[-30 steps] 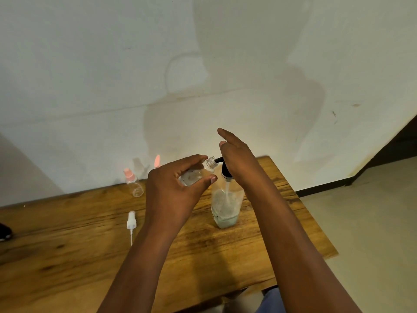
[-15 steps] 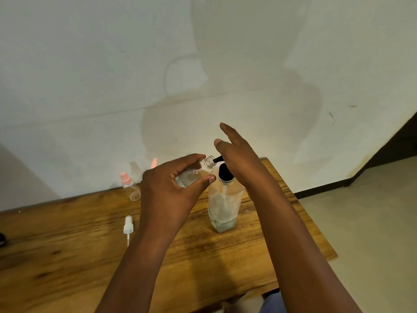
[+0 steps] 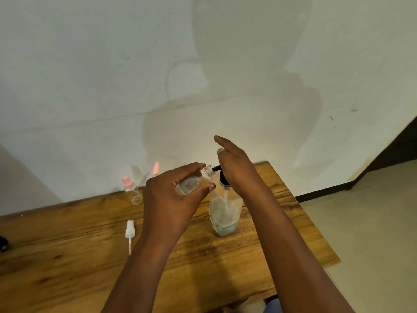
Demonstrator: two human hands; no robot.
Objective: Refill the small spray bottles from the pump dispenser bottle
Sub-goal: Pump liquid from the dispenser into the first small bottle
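My left hand (image 3: 173,197) grips a small clear spray bottle (image 3: 195,181) with no cap, tilted so its open neck meets the black nozzle of the pump dispenser bottle (image 3: 224,213). The dispenser stands upright on the wooden table (image 3: 67,256), clear, with pale liquid low inside. My right hand (image 3: 234,166) lies flat on the black pump head, fingers stretched out. A loose white spray cap (image 3: 130,231) with its thin tube lies on the table left of my left arm. Another small clear bottle with a pink cap (image 3: 132,190) stands near the wall.
A second pink-capped bottle (image 3: 155,169) is partly hidden behind my left hand, by the pale wall. The table's right edge drops to a light floor (image 3: 372,222). A dark object (image 3: 2,243) sits at the far left edge of the table.
The pump head and my right hand rose a little, then stayed there. The small bottle stays at the nozzle. The view shifted slightly.
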